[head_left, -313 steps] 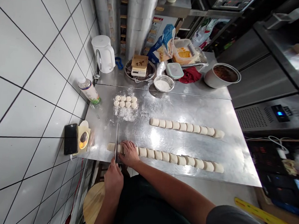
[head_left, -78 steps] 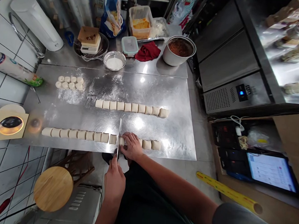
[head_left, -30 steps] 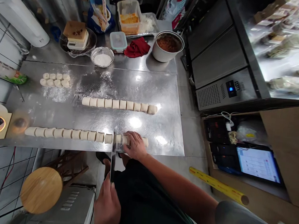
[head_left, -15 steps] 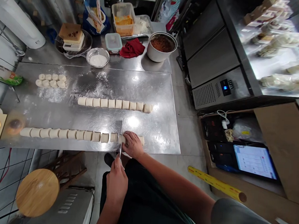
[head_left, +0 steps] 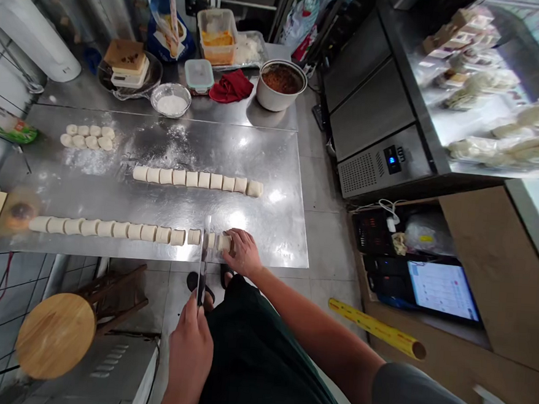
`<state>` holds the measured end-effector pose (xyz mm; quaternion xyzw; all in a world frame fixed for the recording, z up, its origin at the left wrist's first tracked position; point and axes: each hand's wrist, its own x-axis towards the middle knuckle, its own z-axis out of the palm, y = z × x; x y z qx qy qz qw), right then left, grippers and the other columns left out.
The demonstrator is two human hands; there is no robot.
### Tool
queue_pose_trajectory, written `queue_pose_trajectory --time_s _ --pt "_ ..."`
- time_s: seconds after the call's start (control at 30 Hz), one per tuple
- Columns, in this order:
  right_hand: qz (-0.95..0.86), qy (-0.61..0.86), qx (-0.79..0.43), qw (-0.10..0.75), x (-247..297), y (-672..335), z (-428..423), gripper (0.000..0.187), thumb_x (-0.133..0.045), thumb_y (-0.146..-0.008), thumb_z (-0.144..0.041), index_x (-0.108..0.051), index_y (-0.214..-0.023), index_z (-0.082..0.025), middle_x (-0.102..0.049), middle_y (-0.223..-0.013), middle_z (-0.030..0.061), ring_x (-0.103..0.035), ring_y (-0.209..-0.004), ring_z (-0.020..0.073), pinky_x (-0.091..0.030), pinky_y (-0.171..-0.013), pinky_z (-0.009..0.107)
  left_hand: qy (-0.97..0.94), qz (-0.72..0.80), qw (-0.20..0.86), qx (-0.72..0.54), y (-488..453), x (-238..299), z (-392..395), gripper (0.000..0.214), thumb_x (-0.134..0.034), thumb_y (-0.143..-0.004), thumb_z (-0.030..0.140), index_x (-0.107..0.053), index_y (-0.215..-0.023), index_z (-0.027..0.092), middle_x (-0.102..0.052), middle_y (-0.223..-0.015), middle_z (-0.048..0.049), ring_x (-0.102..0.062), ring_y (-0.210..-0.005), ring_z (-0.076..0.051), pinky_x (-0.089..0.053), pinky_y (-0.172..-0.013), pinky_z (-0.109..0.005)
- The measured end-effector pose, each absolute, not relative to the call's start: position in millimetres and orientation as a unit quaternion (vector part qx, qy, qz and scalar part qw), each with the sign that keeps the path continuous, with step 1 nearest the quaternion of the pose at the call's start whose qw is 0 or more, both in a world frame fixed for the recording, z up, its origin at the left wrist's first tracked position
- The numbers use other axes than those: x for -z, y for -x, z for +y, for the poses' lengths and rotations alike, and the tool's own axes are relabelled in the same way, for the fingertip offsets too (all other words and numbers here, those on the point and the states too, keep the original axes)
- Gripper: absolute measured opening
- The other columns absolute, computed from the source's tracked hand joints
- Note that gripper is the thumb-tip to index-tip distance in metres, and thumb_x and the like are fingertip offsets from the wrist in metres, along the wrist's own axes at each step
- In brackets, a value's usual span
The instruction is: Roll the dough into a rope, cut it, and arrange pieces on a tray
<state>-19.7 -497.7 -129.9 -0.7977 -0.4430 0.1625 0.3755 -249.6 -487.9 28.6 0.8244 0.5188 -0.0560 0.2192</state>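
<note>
My left hand [head_left: 187,359] grips the handle of a kitchen knife [head_left: 204,259], whose upright blade stands in the front row of dough pieces [head_left: 110,229]. My right hand [head_left: 244,252] lies over the short uncut end of the dough log, close to the right of the blade. Its far end is hidden under my fingers. Cut pieces stand side by side along the row to the left of the knife. A second cut row [head_left: 197,180] lies behind it on the steel table [head_left: 268,226], and small dough balls [head_left: 87,137] sit in scattered flour at the left.
Along the back stand a bowl of flour [head_left: 170,99], a pot of brown filling [head_left: 280,83], a red cloth [head_left: 230,85] and a scale [head_left: 129,66]. A wooden stool [head_left: 56,335] stands left of me, and a yellow rolling pin [head_left: 376,327] lies to the right.
More cut pieces now stand left of the knife, and the uncut log has shortened under my right hand. The blade stands farther from that hand, and the whole view has turned and shifted.
</note>
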Motion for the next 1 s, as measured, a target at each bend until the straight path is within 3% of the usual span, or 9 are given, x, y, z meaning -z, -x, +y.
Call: queue_pose_trajectory --time_s 0.2,0.37,0.53,0.7,0.83,0.9,1.0 --pt "-0.459 0.784 -0.166 0.383 140.5 11.6 -509.6 0.053 -0.072 -0.082 -0.027 -0.059 -0.133 -0.022 -0.063 -0.131 0.0122 -0.058 -0.125 0.0306 -0.045 -0.115 0.052 -0.829 0.5 0.236 0.082 160.6 -5.2 -481.9 0.047 -0.035 -0.105 0.022 -0.055 -0.146 0.012 -0.07 -0.138 -0.019 -0.074 -0.112 -0.026 -0.058 -0.087 -0.035" --pt "-0.449 0.787 -0.153 0.394 146.4 13.6 -508.5 0.046 -0.07 -0.084 -0.024 -0.061 -0.13 -0.022 -0.063 -0.129 0.0125 -0.057 -0.125 0.0304 -0.045 -0.117 0.052 -0.824 0.507 0.231 0.105 140.1 -1.1 -491.5 0.047 -0.035 -0.104 0.017 -0.052 -0.148 0.014 -0.071 -0.134 -0.0167 -0.075 -0.108 -0.022 -0.055 -0.084 -0.031" --pt "-0.453 0.784 -0.156 0.396 150.1 11.9 -507.9 0.045 -0.071 -0.085 -0.026 -0.062 -0.129 -0.023 -0.063 -0.128 0.0123 -0.057 -0.125 0.0309 -0.045 -0.117 0.054 -0.819 0.509 0.232 0.126 144.9 1.2 -496.3 0.047 -0.035 -0.104 0.017 -0.05 -0.149 0.015 -0.071 -0.133 -0.0169 -0.075 -0.104 -0.022 -0.055 -0.082 -0.031" --pt "-0.455 0.785 -0.162 0.389 149.6 10.5 -506.1 0.045 -0.071 -0.086 -0.028 -0.062 -0.129 -0.023 -0.063 -0.129 0.0126 -0.056 -0.126 0.0314 -0.045 -0.116 0.054 -0.794 0.539 0.246 0.134 201.2 -4.3 -537.0 0.05 -0.029 -0.106 0.021 -0.052 -0.148 0.012 -0.071 -0.137 -0.0183 -0.074 -0.116 -0.028 -0.059 -0.085 -0.035" --pt "-0.453 0.775 -0.176 0.405 146.5 1.7 -517.6 0.058 -0.069 -0.086 -0.028 -0.054 -0.142 -0.023 -0.06 -0.138 0.014 -0.054 -0.132 0.032 -0.046 -0.116 0.054 -0.779 0.581 0.192 0.133 249.5 -13.8 -564.6 0.05 -0.027 -0.107 0.03 -0.06 -0.142 0.018 -0.074 -0.134 -0.0153 -0.077 -0.106 -0.027 -0.061 -0.073 -0.035" --pt "-0.445 0.774 -0.183 0.412 146.7 -7.3 -528.8 0.062 -0.067 -0.086 -0.025 -0.051 -0.145 -0.022 -0.06 -0.139 0.0137 -0.055 -0.131 0.0312 -0.046 -0.115 0.052 -0.79 0.569 0.191 0.122 247.0 -14.9 -559.2 0.049 -0.03 -0.107 0.034 -0.06 -0.143 0.019 -0.074 -0.134 -0.0152 -0.078 -0.104 -0.027 -0.06 -0.07 -0.034" --pt "-0.444 0.772 -0.188 0.415 149.7 -21.6 -544.5 0.06 -0.064 -0.083 -0.02 -0.053 -0.141 -0.022 -0.062 -0.135 0.0125 -0.057 -0.127 0.0298 -0.048 -0.113 0.051 -0.813 0.534 0.217 0.078 205.1 -9.3 -536.7 0.048 -0.035 -0.106 0.033 -0.058 -0.145 0.016 -0.074 -0.133 -0.0165 -0.076 -0.11 -0.027 -0.061 -0.079 -0.034"
